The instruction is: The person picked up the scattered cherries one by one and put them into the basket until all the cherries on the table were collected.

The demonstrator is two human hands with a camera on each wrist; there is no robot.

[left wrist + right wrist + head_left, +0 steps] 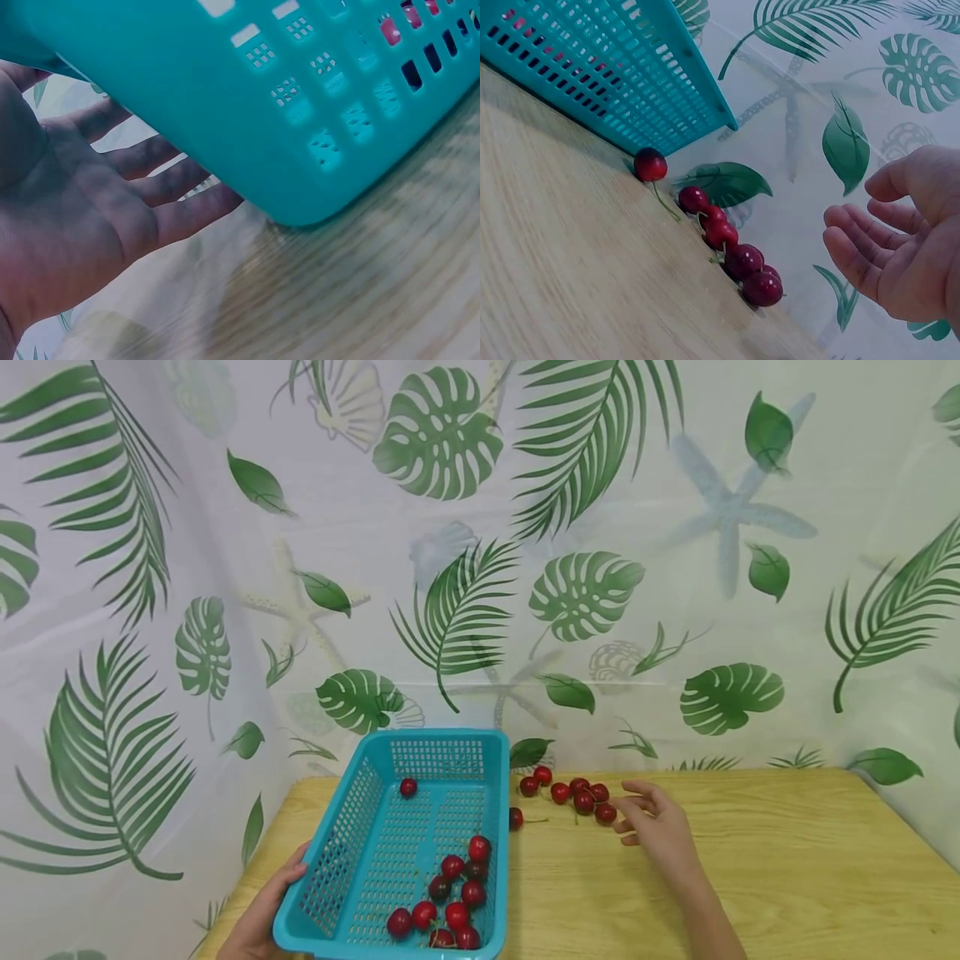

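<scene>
A blue plastic basket with perforated walls stands on the left. Inside lie several red cherries, mostly in its near right corner, plus a lone one at the far left. My left hand rests against the basket's near left corner, its fingers straight and spread along the side; the thumb is partly hidden. To the right of the basket, several loose cherries lie in an uneven row on the tabletop. Beside the right end of that row is my right hand, fingers loosely bent, nothing held.
The wooden table runs along a white sheet printed with leaves and starfish, which hangs behind it and at the left. One stemmed cherry lies close against the basket's right wall.
</scene>
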